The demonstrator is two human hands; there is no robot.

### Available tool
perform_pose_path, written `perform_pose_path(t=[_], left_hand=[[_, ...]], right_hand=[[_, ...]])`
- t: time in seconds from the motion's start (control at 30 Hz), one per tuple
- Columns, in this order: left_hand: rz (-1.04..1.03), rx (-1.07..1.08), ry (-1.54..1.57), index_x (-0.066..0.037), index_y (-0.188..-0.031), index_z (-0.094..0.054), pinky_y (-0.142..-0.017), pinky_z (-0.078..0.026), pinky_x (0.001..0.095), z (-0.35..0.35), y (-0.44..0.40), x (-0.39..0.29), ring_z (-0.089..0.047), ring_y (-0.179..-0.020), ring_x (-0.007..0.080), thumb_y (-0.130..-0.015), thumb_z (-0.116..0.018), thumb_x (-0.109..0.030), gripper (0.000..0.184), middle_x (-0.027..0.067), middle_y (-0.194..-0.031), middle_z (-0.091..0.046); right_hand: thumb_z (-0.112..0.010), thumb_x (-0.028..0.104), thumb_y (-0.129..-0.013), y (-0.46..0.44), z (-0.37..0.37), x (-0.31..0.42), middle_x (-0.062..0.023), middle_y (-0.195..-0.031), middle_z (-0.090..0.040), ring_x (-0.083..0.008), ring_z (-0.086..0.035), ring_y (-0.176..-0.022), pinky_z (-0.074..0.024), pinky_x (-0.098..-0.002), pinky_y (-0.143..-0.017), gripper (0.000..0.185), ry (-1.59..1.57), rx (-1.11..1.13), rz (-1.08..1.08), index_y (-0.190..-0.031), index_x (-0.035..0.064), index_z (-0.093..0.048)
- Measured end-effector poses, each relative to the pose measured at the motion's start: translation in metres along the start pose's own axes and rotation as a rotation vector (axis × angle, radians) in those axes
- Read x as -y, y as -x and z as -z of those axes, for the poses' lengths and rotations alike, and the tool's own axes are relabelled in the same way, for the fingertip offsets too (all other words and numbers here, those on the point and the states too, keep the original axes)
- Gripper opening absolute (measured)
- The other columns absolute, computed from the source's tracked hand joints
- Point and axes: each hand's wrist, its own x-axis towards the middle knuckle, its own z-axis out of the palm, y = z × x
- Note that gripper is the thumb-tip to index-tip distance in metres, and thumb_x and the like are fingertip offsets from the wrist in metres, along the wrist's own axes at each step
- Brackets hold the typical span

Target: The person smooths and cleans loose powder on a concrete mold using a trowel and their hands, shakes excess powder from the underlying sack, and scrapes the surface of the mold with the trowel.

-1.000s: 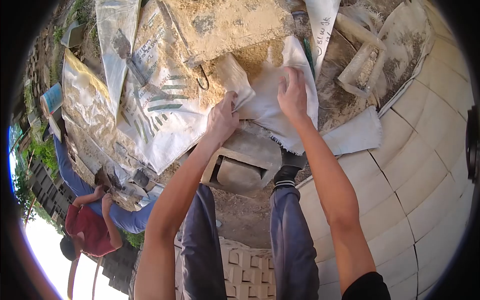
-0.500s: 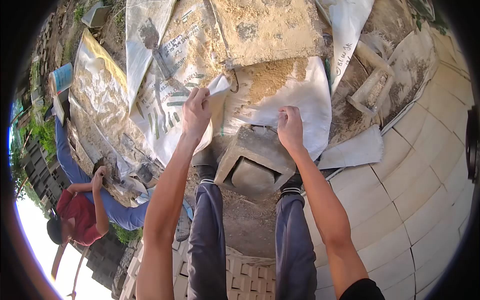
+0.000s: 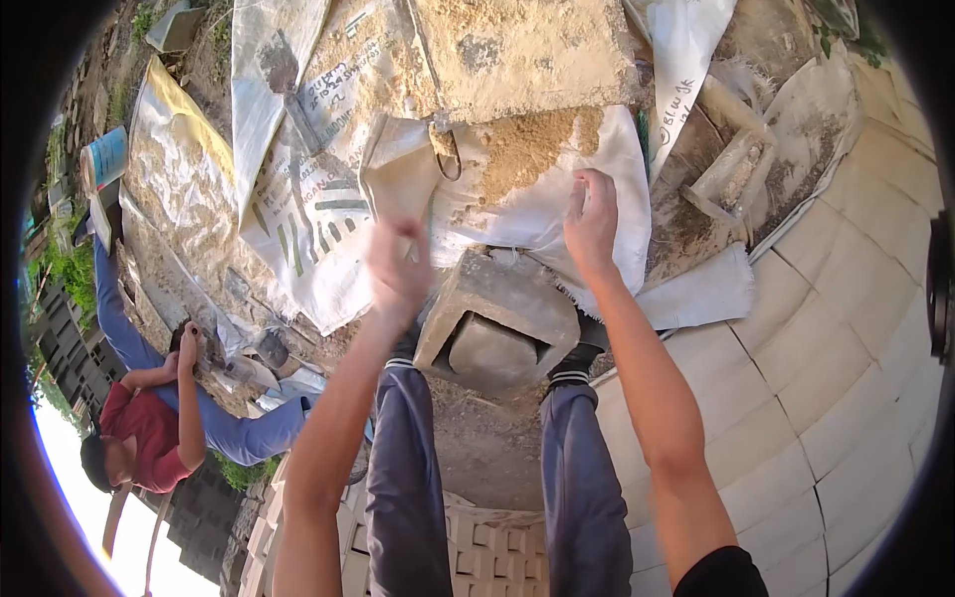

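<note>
My left hand [image 3: 400,267] is smeared by motion, just below the folded edge of a white woven sack [image 3: 333,284]; its grip cannot be made out. My right hand [image 3: 591,221] hovers over the sack's sandy right part, fingers loosely bent and apart, nothing visible in them. Between my feet sits a grey block-shaped form [image 3: 497,338] with a squarish recess around a rounded middle. A bent wire loop [image 3: 448,157] lies on the sack between my hands. Beyond it is a flat slab [image 3: 537,65] covered with tan sand.
A trowel [image 3: 286,85] rests on the sack at upper left. Pale slabs [image 3: 756,418] cover the right side. An angular frame [image 3: 736,169] lies at upper right. At left, a person in a red shirt [image 3: 154,433] works near a blue can [image 3: 105,157].
My left hand has come away from the sack edge it pinched and moved down toward me; that sack flap now lies folded back. My right hand has risen slightly, its fingers loosening.
</note>
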Motion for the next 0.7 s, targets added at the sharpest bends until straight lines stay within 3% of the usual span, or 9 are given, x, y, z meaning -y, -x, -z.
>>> perform_pose_path(t=[0.1,0.2,0.23,0.33,0.37,0.43,0.57,0.67,0.7], left_hand=[[-0.197,0.588,0.133,-0.001,-0.103,-0.055,-0.086,-0.047,0.0405,-0.028,0.020,-0.031,-0.057,-0.099,0.0338,-0.077,-0.064,-0.003,0.028,0.0163,-0.104,-0.057],[0.062,0.447,0.039,-0.001,-0.122,-0.048,-0.098,-0.042,0.0442,-0.052,0.014,-0.037,-0.048,-0.117,0.0366,-0.083,-0.062,-0.016,0.044,0.0212,-0.124,-0.051],[0.254,0.541,0.098,-0.001,-0.133,-0.039,-0.105,-0.036,0.0453,-0.055,0.012,-0.029,-0.038,-0.128,0.0401,-0.088,-0.058,-0.022,0.053,0.0232,-0.138,-0.039],[0.240,0.873,0.070,0.001,-0.138,-0.032,-0.108,-0.034,0.0447,-0.061,-0.011,0.015,-0.031,-0.135,0.0380,-0.088,-0.056,-0.022,0.059,0.0224,-0.146,-0.028],[0.236,0.875,0.073,0.001,-0.138,-0.032,-0.108,-0.034,0.0447,-0.071,-0.017,0.025,-0.031,-0.135,0.0380,-0.088,-0.056,-0.022,0.059,0.0224,-0.146,-0.028],[-0.360,0.662,-0.227,0.004,-0.141,-0.025,-0.109,-0.030,0.0452,-0.090,-0.028,0.041,-0.024,-0.138,0.0396,-0.090,-0.053,-0.021,0.062,0.0232,-0.149,-0.020],[-0.270,0.385,-0.258,0.008,-0.142,-0.019,-0.113,-0.024,0.0476,-0.145,-0.029,0.056,-0.014,-0.139,0.0462,-0.090,-0.054,-0.024,0.071,0.0308,-0.148,-0.014],[-0.208,0.204,-0.300,0.008,-0.143,-0.016,-0.114,-0.018,0.0486,-0.180,-0.023,0.047,-0.015,-0.139,0.0447,-0.090,-0.053,-0.025,0.072,0.0289,-0.150,-0.013],[-0.184,0.291,-0.371,0.007,-0.144,-0.015,-0.114,-0.018,0.0474,-0.186,-0.023,0.041,-0.016,-0.140,0.0420,-0.091,-0.052,-0.027,0.073,0.0274,-0.151,-0.012]], right_hand=[[-0.051,0.002,-0.088,-0.001,0.004,0.007,-0.0180,-0.112,-0.054,-0.0352,-0.051,-0.108,-0.0414,-0.0418,-0.091,0.022,0.000,0.058,0.012,-0.110,0.0000,-0.051],[-0.051,0.004,-0.089,-0.012,0.005,-0.004,-0.0207,-0.120,-0.052,-0.0366,-0.048,-0.115,-0.0399,-0.0421,-0.097,0.029,0.056,-0.026,0.068,-0.118,-0.0014,-0.049],[-0.051,0.006,-0.090,-0.016,0.004,-0.010,-0.0222,-0.124,-0.050,-0.0374,-0.046,-0.119,-0.0388,-0.0423,-0.099,0.034,0.101,-0.109,0.075,-0.122,-0.0021,-0.047],[-0.052,0.009,-0.091,-0.045,0.005,-0.035,-0.0246,-0.131,-0.046,-0.0391,-0.043,-0.124,-0.0371,-0.0432,-0.102,0.040,0.134,-0.071,0.230,-0.127,-0.0040,-0.043],[-0.052,0.013,-0.092,-0.053,0.002,-0.041,-0.0245,-0.133,-0.043,-0.0392,-0.043,-0.124,-0.0369,-0.0437,-0.103,0.041,0.166,-0.027,0.266,-0.128,-0.0037,-0.043],[-0.051,0.013,-0.092,-0.072,-0.008,-0.049,-0.0241,-0.134,-0.042,-0.0392,-0.042,-0.125,-0.0360,-0.0438,-0.104,0.042,0.243,-0.033,0.327,-0.129,-0.0040,-0.043],[-0.049,0.015,-0.093,-0.070,-0.044,-0.057,-0.0220,-0.137,-0.042,-0.0367,-0.040,-0.129,-0.0333,-0.0439,-0.108,0.043,0.287,-0.002,0.336,-0.131,-0.0036,-0.041],[-0.048,0.013,-0.092,-0.042,-0.038,-0.055,-0.0198,-0.139,-0.041,-0.0341,-0.039,-0.130,-0.0329,-0.0428,-0.109,0.043,0.150,0.205,0.433,-0.133,-0.0012,-0.041],[-0.047,0.011,-0.092,-0.040,-0.033,-0.054,-0.0191,-0.137,-0.044,-0.0331,-0.042,-0.128,-0.0345,-0.0428,-0.108,0.043,0.044,0.223,0.346,-0.133,0.0019,-0.043]])
